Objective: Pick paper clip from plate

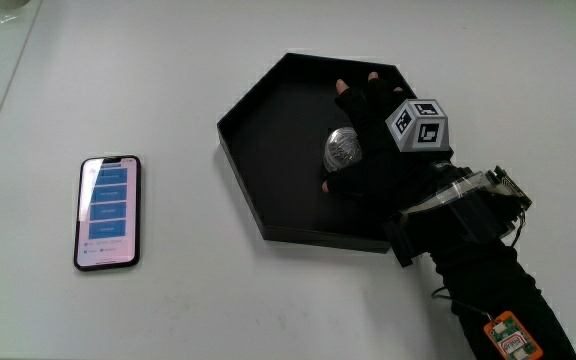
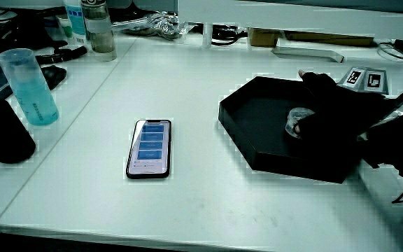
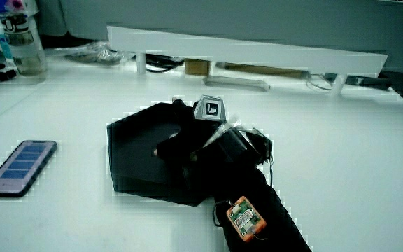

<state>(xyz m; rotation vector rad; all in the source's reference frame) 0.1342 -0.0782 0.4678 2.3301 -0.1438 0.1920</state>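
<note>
A black hexagonal plate [image 1: 258,215] lies on the white table, seen in both side views [image 2: 257,157] [image 3: 128,168]. The gloved hand [image 1: 373,150] is inside the plate, its patterned cube [image 1: 418,124] facing up. Its thumb and fingers curl around a small, rounded silvery thing [image 1: 343,148], which a side view also shows [image 2: 296,122] at the hand [image 2: 334,108]. I cannot make out a paper clip's shape. In a side view the hand [image 3: 187,143] hides the silvery thing. The forearm reaches over the plate's rim nearest the person.
A phone [image 1: 108,212] with a lit screen lies flat on the table beside the plate. A blue translucent cup [image 2: 28,87] and a black cylinder [image 2: 2,133] stand near the table's edge past the phone. A bottle [image 2: 98,28] and a low white partition [image 3: 243,49] stand farther off.
</note>
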